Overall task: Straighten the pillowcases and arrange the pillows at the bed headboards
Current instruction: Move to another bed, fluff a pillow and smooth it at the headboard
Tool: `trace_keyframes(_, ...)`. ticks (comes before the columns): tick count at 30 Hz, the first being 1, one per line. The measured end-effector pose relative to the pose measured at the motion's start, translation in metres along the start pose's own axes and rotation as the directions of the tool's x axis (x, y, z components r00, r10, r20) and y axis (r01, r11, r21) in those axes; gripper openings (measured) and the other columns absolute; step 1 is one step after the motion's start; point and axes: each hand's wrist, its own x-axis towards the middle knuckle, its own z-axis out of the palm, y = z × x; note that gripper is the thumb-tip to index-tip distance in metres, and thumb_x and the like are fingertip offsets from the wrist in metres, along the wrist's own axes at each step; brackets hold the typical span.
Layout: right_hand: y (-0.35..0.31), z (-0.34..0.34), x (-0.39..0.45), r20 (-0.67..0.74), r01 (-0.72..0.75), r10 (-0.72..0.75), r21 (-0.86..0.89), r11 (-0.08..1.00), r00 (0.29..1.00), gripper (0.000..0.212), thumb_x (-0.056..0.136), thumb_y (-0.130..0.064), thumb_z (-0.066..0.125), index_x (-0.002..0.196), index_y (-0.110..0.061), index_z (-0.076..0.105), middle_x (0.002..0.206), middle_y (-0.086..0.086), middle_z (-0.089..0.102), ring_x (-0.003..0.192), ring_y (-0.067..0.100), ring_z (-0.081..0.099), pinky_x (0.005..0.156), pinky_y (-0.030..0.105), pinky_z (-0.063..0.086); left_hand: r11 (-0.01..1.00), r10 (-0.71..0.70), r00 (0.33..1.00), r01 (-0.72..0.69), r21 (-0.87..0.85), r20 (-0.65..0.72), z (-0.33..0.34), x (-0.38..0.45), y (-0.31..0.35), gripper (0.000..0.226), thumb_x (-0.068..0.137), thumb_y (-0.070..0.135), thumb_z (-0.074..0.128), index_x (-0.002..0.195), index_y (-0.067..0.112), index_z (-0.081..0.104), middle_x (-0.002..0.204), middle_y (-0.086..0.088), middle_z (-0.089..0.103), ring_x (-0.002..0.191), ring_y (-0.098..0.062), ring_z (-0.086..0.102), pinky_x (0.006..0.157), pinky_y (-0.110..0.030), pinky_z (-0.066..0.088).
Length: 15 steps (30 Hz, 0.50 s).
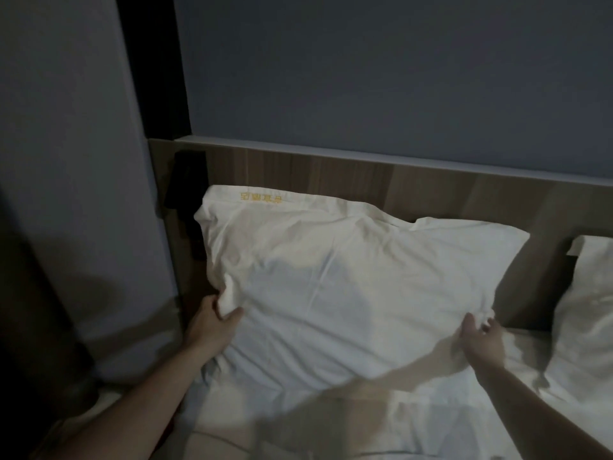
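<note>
**Pull the case taut, then seat the pillow**

The pillow (348,287) leans on the headboard (431,187), at the bed's left end. Your left hand (212,322) pinches the lower-left corner of its case; your right hand (481,336) grips the lower-right corner. Draw both corners apart evenly, away from the headboard, to flatten the wrinkles.

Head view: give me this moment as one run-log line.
left hand: grips pillow corner | right hand: pinches opposite corner | pillow: against headboard, wrinkled

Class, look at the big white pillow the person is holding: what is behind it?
Behind the pillow stands the wooden headboard, with a dark object at its left end. The headboard's lower part is covered by the pillow, so it cannot be seen.
</note>
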Motion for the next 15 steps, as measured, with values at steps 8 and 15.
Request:
trace_keyframes(8, 0.035, -0.018, -0.005, 0.190, -0.106, 0.112, -0.043, 0.993, 0.975, 0.089, 0.098, -0.063, 0.050, 0.160, -0.004, 0.024, 0.161, 0.023, 0.037, 0.144, 0.044, 0.041, 0.119, 0.048, 0.032, 0.993, -0.087, 0.983, 0.099, -0.068, 0.164, 0.016, 0.029, -0.068, 0.107, 0.063, 0.081, 0.065, 0.151, 0.021, 0.053, 0.140, -0.008, 0.066, 0.124, -0.030, 0.065, 0.105, -0.042, 0.052)
trace_keyframes(15, 0.063, -0.007, 0.016, 0.125, -0.249, 0.235, 0.104, 0.963, 0.964, 0.086, 0.090, -0.068, 0.056, 0.156, -0.016, 0.040, 0.154, 0.011, 0.050, 0.136, 0.039, 0.052, 0.115, 0.053, 0.042, 0.993, -0.096, 0.986, 0.105, -0.055, 0.135, 0.029, 0.003, -0.054, 0.046, 0.096, 0.044, 0.071, 0.122, 0.009, 0.060, 0.096, -0.012, 0.071, 0.078, -0.032, 0.071, 0.063, -0.032, 0.052)
